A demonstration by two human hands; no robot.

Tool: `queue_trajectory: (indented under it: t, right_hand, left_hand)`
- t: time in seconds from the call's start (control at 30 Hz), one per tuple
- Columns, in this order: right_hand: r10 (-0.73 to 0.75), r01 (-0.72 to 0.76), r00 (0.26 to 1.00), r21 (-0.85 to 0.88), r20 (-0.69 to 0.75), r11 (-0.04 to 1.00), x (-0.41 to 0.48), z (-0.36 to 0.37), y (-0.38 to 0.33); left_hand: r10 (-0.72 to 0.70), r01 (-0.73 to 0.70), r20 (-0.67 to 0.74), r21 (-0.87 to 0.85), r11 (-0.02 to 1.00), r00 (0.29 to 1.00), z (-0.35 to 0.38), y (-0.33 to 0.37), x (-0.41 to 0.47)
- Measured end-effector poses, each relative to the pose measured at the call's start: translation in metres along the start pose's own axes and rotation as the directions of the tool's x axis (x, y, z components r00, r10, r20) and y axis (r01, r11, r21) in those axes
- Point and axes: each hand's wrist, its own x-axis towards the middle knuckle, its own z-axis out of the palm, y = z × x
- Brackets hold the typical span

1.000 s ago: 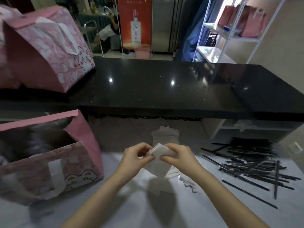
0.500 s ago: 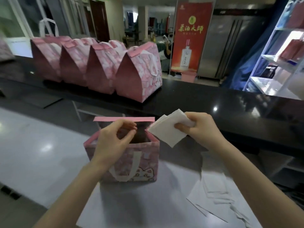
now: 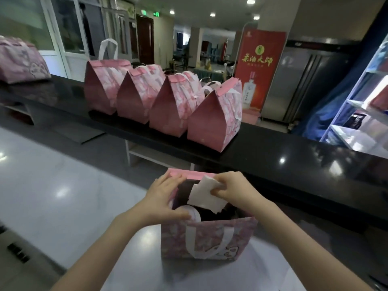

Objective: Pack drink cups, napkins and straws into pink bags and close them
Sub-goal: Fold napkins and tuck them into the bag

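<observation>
At 6 o'clock, nearest: open pink bag (image 3: 207, 238) on the pale table (image 3: 130, 259), white handle and cartoon face toward the wearer. Left hand (image 3: 165, 198), at 9 o'clock of the mouth, fingers curled over the side rim, spreading it. Right hand (image 3: 235, 191), at 1 o'clock of the mouth, pinching folded white napkins (image 3: 206, 196). Half a second ago held clear above the rim; now lowered into the opening, lower edge inside. Just below, at 7 o'clock inside the bag, a drink cup lid (image 3: 192, 213). Napkin step nearly done, by the look; straws and closing apparently left. Farther off, at 12 o'clock, four closed pink bags (image 3: 212, 120) lined along the black counter (image 3: 294, 152).
</observation>
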Motion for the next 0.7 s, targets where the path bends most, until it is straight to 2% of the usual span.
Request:
queue_trajectory:
  t: [0.1, 0.2, 0.27, 0.4, 0.47, 0.53, 0.7]
  right_hand:
    - [0.047, -0.056, 0.989, 0.058, 0.14, 0.997, 0.005, 0.017, -0.004]
    - [0.108, -0.128, 0.977, 0.094, 0.186, 0.987, 0.009, 0.03, -0.009]
    - [0.177, -0.188, 0.969, 0.048, 0.175, 0.981, 0.012, 0.036, -0.011]
    - [0.3, -0.275, 0.946, -0.183, 0.126, 0.944, 0.016, 0.042, -0.01]
    - [0.334, -0.306, 0.935, -0.207, 0.117, 0.929, 0.015, 0.042, -0.01]
    - [0.333, -0.308, 0.938, -0.211, 0.093, 0.928, 0.013, 0.041, -0.011]
    - [0.245, -0.255, 0.967, -0.208, -0.073, 0.944, -0.006, 0.028, -0.007]
  left_hand:
    - [0.039, -0.039, -0.004, 0.023, 0.999, 0.999, 0.002, -0.009, 0.001]
    - [0.076, -0.076, -0.008, 0.009, 0.997, 0.997, 0.005, -0.017, 0.004]
    - [0.095, -0.094, -0.011, 0.003, 0.996, 0.995, 0.006, -0.021, 0.006]
    - [0.112, -0.112, -0.047, 0.01, 0.994, 0.993, 0.008, -0.029, 0.009]
    - [0.128, -0.128, -0.062, 0.005, 0.992, 0.99, 0.008, -0.032, 0.011]
    - [0.153, -0.152, -0.072, 0.018, 0.988, 0.986, 0.009, -0.033, 0.013]
    - [0.202, -0.198, -0.101, 0.048, 0.979, 0.974, 0.008, -0.03, 0.02]
